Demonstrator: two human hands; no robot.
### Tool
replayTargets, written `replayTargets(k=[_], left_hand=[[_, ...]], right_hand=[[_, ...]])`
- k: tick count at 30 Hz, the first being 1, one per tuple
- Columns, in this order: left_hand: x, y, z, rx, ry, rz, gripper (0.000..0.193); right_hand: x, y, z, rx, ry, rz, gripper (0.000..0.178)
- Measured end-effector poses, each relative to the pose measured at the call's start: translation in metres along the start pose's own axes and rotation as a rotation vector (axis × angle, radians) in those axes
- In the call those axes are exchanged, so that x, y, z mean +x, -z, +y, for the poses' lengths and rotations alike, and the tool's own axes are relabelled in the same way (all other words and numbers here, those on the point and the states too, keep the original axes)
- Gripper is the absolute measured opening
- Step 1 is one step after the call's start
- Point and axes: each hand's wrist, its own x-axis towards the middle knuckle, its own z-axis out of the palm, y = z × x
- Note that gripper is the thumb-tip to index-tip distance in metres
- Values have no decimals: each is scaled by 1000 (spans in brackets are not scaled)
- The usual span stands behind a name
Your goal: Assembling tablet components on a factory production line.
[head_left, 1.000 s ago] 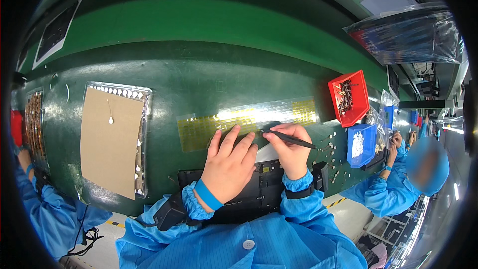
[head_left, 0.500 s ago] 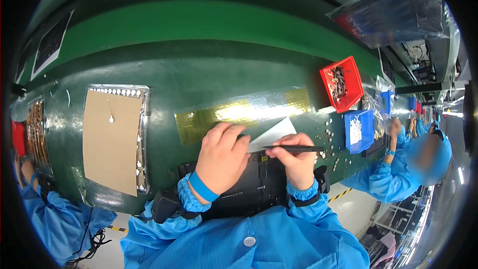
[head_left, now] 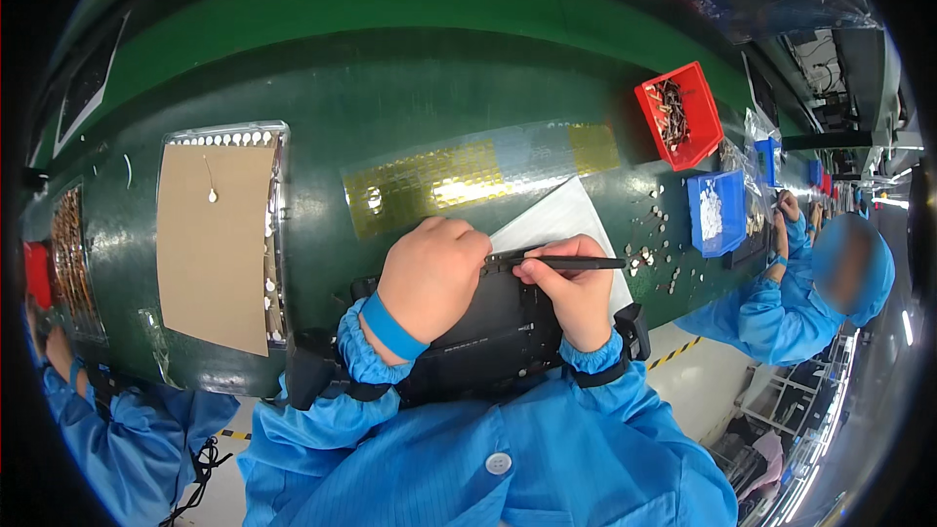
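Note:
A black flat device, like an open laptop base, lies in front of me. My left hand, with a blue wristband, is over its far left edge. Its fingers are curled and the fingertips are mostly hidden. My right hand pinches slim black tweezers like a pen. Their tip points left at the device's far edge, close to my left fingers. A white sheet lies beyond the device and partly under my right hand. Behind it is a strip of yellow and clear adhesive pieces.
A clear tray covered by brown card lies at left. To the right stand a red bin of small parts and a blue bin of white pieces. Small round parts lie scattered nearby. Co-workers sit at both sides.
The view has tilted, so the table things sit higher. My right hand has brought the tweezers' tip left, to the device's far edge beside my left fingers. More of the white sheet shows.

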Motion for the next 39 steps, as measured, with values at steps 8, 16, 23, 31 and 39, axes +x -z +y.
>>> replayTargets(k=[8, 16, 23, 31, 39], left_hand=[[-1, 1, -2, 9, -16, 2, 11], [0, 3, 2, 24, -105, -33, 15], [1, 2, 4, 83, -158, -67, 13], [-2, 3, 7, 134, -135, -64, 15], [-4, 14, 10, 261, 47, -47, 13]], right_hand=[[0, -3, -3, -15, -13, -5, 20], [1, -3, -2, -30, -9, 2, 20], [2, -4, 1, -42, -8, 12, 20], [-1, -5, -1, 20, -9, 20, 20], [0, -5, 4, -32, 40, 14, 18]])
